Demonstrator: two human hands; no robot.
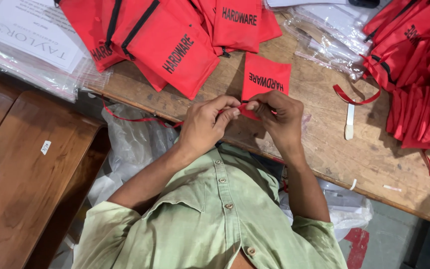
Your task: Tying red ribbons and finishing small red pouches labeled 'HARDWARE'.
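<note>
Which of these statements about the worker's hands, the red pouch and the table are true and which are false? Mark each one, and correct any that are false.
1. Both hands pinch the near edge of a small red pouch. True; the left hand and right hand meet there.
2. The pouch lies on a glass table. False; the table is worn wood.
3. A red ribbon trails away from the left hand. True.
4. The person wears a blue shirt. False; the shirt is pale green.
5. A white stick lies on the table beside the right hand. True.
</note>
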